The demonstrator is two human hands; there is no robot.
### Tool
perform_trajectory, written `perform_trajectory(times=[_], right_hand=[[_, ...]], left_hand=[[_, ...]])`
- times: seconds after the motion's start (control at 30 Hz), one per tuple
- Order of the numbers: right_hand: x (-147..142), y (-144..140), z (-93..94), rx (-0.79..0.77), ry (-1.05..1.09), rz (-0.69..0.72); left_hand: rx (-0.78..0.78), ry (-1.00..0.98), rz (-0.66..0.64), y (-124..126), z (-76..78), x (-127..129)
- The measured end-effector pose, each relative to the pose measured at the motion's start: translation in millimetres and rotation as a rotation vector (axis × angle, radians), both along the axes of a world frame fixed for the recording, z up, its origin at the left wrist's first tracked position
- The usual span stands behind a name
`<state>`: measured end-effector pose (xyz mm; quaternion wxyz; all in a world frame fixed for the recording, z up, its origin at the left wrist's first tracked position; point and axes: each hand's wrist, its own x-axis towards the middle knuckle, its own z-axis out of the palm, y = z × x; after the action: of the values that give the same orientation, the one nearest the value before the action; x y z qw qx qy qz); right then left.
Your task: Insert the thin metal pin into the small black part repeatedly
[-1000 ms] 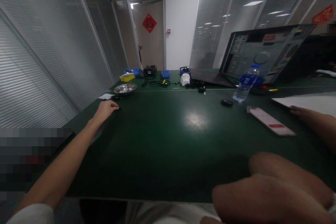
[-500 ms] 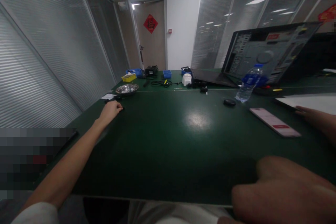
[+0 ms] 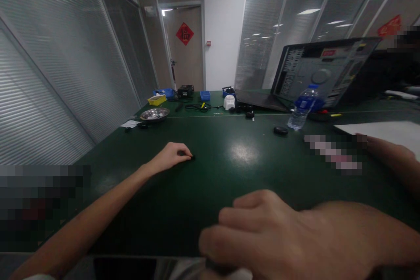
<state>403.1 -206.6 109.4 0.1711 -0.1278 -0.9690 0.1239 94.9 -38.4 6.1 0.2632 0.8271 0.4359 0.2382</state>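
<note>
Over the left half of the green table [image 3: 210,140], my left hand [image 3: 169,156] pinches a small black piece [image 3: 193,157] between thumb and fingertips. The piece is too small to make out its kind. Large in the right foreground, my right hand [image 3: 269,232] is closed, its fingers curled and its back towards me. Whatever lies inside its grip is hidden. Behind my left hand stands a shiny metal bowl [image 3: 155,114] with small things in it. White paper [image 3: 130,124] and small dark items [image 3: 143,125] lie beside the bowl.
An open computer case [image 3: 318,70] stands at the back right. Before it are a water bottle [image 3: 300,113], a black mouse-like object [image 3: 281,131] and a blurred-out phone [image 3: 331,152]. Another person's hand [image 3: 383,146] rests by a white sheet [image 3: 393,133]. Yellow [image 3: 157,99] and blue bins [image 3: 205,95] line the back.
My left hand has come away from the dark items near the bowl, moving right and nearer with the small black piece. My right hand has moved left and further into view.
</note>
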Motion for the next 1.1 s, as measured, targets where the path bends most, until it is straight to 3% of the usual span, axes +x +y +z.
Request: perform_trajectory(times=[0.07, 0.17, 0.3, 0.43, 0.6, 1.1], right_hand=[[-4, 25, -4.2, 0.074, -0.032, 0.001], [4, 64, -30.7, 0.088, -0.008, -0.149], [27, 96, -77.8, -0.018, 0.019, -0.336], [37, 103, -105.0, -0.045, 0.026, -0.42], [33, 105, -115.2, -0.052, 0.02, -0.435], [30, 101, -117.3, -0.017, -0.013, -0.442]], left_hand=[[-0.032, -0.074, -0.091, -17, -3.0, 30], [-0.105, -0.116, -0.129, -37, -5.9, 59], [-0.163, -0.109, -0.07, -56, -5.5, 77], [-0.063, -0.113, -0.03, -68, -6.8, 86], [0.023, -0.056, -0.047, -73, -9.2, 89], [-0.019, -0.079, -0.06, -69, -13.3, 82]])
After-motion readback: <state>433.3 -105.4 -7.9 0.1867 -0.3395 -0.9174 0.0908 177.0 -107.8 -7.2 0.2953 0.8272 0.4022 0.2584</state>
